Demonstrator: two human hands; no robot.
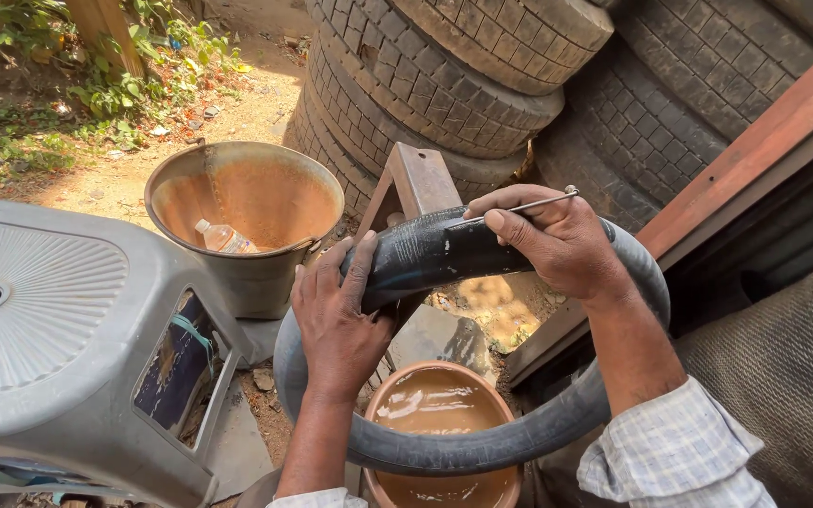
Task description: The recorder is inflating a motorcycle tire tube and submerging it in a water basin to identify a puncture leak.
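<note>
A black rubber inner tube (463, 450) loops over a round brown basin of muddy water (439, 406). My left hand (339, 315) grips the tube's upper left part, fingers wrapped over it. My right hand (552, 237) rests on the top of the tube and pinches a thin metal rod (529, 206) that lies along the rubber, its tip pointing left. Both forearms come up from the bottom edge, with checked sleeves.
A metal bucket (237, 273) of brown water with a floating plastic bottle (221, 237) stands at left centre. A grey plastic stool (49, 329) fills the lower left. Stacked large tyres (482, 66) stand behind, a rusty metal stand (416, 179) is under the tube, and a sack (783, 376) lies at right.
</note>
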